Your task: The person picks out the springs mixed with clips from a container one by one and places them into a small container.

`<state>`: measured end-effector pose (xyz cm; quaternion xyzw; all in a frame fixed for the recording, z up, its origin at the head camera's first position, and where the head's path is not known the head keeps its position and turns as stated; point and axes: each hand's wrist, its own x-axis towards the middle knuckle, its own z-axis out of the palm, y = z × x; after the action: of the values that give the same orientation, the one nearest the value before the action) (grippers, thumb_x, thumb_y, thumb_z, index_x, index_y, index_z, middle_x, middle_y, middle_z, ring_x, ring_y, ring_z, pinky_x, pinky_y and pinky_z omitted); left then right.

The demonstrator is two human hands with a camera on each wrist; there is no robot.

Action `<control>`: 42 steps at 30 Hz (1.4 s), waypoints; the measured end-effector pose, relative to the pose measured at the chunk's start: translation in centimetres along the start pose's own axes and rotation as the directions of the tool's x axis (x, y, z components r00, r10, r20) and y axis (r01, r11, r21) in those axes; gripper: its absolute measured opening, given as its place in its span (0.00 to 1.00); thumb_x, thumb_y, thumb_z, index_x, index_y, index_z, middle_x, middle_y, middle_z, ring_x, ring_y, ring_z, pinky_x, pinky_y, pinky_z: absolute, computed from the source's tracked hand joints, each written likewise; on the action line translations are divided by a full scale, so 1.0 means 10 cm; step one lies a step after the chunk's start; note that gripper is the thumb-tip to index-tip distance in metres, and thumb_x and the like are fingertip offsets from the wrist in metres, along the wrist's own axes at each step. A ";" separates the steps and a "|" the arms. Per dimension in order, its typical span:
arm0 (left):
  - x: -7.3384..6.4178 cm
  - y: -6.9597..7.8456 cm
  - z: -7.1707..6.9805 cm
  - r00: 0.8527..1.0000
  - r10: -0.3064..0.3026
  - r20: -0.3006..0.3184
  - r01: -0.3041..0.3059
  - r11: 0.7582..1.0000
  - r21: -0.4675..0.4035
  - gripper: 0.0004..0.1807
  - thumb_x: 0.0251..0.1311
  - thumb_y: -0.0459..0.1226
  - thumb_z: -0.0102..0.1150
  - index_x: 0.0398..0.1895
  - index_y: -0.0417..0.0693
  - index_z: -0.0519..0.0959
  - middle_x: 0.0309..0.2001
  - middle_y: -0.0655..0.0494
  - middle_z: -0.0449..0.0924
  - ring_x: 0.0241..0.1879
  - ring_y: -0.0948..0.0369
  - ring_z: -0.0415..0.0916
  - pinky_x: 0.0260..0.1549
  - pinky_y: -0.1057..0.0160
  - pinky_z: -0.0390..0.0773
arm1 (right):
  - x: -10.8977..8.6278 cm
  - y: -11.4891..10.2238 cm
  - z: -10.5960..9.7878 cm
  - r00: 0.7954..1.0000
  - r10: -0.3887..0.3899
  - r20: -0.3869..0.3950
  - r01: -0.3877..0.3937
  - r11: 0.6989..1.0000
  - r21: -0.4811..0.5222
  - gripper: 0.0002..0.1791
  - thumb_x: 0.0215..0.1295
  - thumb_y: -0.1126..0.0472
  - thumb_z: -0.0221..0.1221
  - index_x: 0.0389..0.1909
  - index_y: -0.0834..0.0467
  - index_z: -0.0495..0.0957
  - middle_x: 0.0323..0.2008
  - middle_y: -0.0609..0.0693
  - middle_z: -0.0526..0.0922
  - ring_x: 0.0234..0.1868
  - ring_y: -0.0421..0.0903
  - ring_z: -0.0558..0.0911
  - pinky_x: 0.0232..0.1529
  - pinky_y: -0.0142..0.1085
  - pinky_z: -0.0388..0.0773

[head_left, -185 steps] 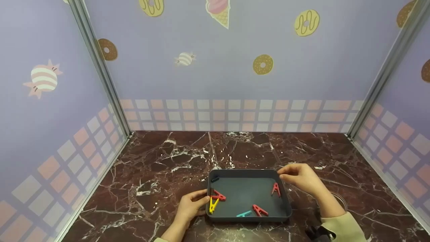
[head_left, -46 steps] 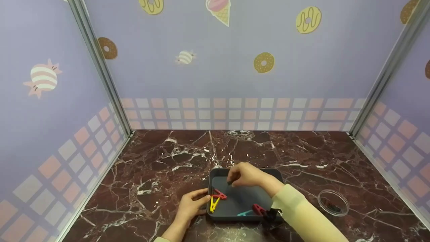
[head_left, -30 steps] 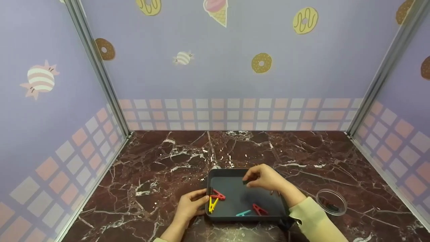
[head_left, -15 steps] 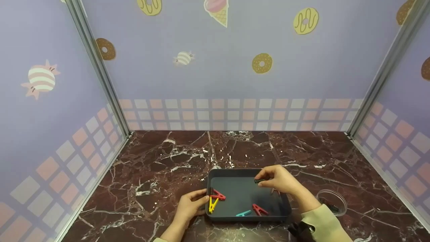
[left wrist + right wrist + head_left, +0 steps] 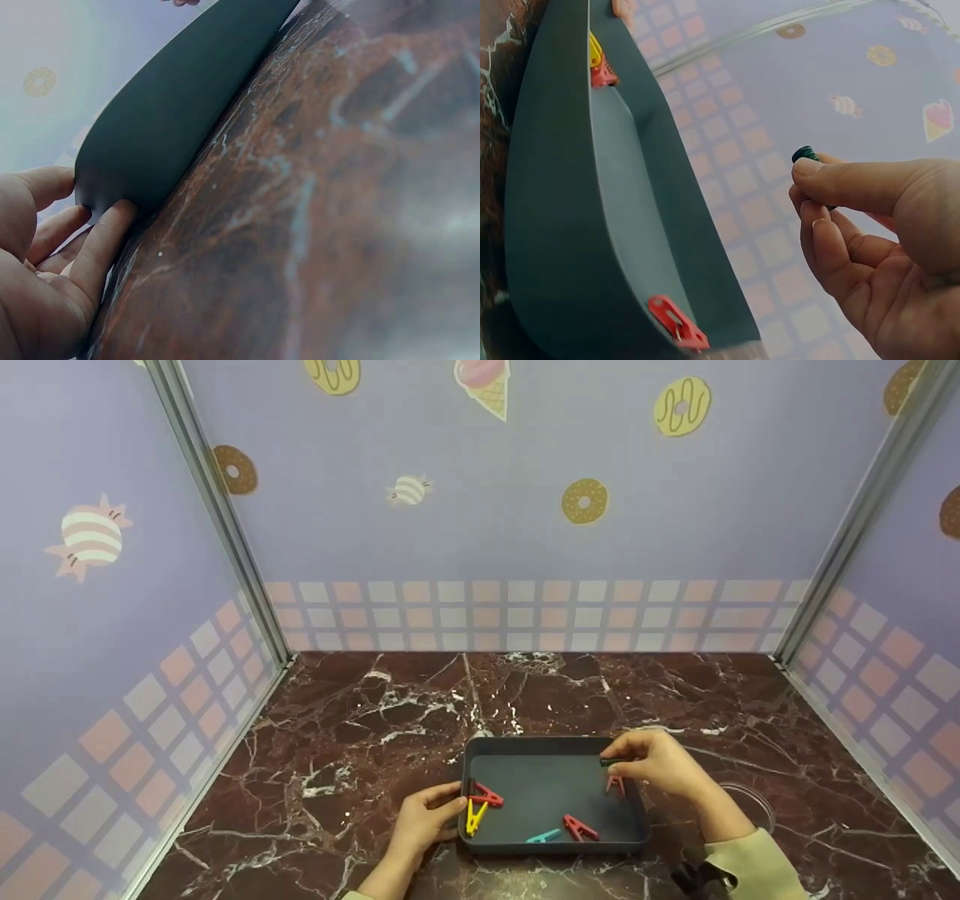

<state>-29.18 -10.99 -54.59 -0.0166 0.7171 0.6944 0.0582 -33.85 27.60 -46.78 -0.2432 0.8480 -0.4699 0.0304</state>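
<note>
My right hand [image 5: 660, 761] pinches a small dark ribbed cylinder [image 5: 805, 154] between thumb and fingers, just above the right side of a dark grey tray [image 5: 555, 846]. My left hand [image 5: 426, 817] grips the tray's left edge, its thumb at the rim; in the left wrist view its fingers touch the outer wall. Inside the tray, a red clip [image 5: 487, 795] and a yellow clip [image 5: 475, 816] lie at the left. A teal clip [image 5: 544, 836] and another red clip [image 5: 580, 828] lie near the front wall. Below my right hand is a third red clip [image 5: 615, 785], partly covered.
A round clear container [image 5: 759, 802] stands right of the tray, mostly hidden by my right forearm. Another dark piece [image 5: 471, 786] lies along the tray's left wall. Patterned panels [image 5: 525, 615] enclose the marbled table [image 5: 360, 720].
The dark cylinder from the tray's back left corner is now in my right hand, which has moved rightward across the tray. My left hand has stayed at the left edge.
</note>
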 end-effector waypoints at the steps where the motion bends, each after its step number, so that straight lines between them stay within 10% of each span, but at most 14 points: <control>1: 0.00 0.00 0.00 1.000 0.001 0.001 -0.001 1.000 -0.001 0.26 0.68 0.36 0.65 0.65 0.30 0.76 0.57 0.32 0.83 0.42 0.54 0.89 0.34 0.58 0.90 | -0.02 0.00 -0.02 1.000 0.005 -0.011 -0.005 1.000 -0.009 0.10 0.62 0.67 0.70 0.44 0.65 0.87 0.37 0.60 0.89 0.30 0.33 0.83 0.32 0.27 0.81; 21: 0.02 -0.02 -0.02 1.000 -0.009 0.002 0.009 1.000 0.022 0.27 0.68 0.37 0.65 0.66 0.31 0.75 0.58 0.33 0.83 0.44 0.53 0.89 0.33 0.59 0.90 | -0.59 0.15 -0.50 0.988 0.139 -0.069 -0.141 0.990 -0.026 0.15 0.64 0.63 0.69 0.48 0.68 0.85 0.39 0.60 0.87 0.31 0.36 0.84 0.32 0.34 0.85; 28: 0.03 -0.04 -0.01 1.000 -0.008 0.003 0.008 1.000 0.008 0.26 0.68 0.36 0.65 0.65 0.30 0.76 0.56 0.33 0.84 0.42 0.54 0.89 0.33 0.58 0.90 | -0.80 0.19 -0.68 0.981 0.184 -0.057 -0.186 0.982 -0.043 0.15 0.66 0.62 0.68 0.49 0.68 0.84 0.34 0.54 0.88 0.21 0.35 0.76 0.18 0.31 0.76; 42: 0.00 0.00 -0.01 1.000 -0.001 0.010 0.001 1.000 0.014 0.27 0.68 0.37 0.65 0.66 0.31 0.75 0.58 0.32 0.82 0.43 0.53 0.89 0.33 0.58 0.90 | -1.19 0.29 -0.99 0.938 0.336 -0.088 -0.348 0.911 -0.220 0.14 0.62 0.61 0.69 0.46 0.63 0.86 0.41 0.56 0.88 0.36 0.42 0.86 0.36 0.32 0.84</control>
<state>-29.16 -11.11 -54.63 -0.0132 0.7215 0.6895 0.0624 -27.30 41.87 -45.67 -0.0814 0.9270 -0.3606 0.0629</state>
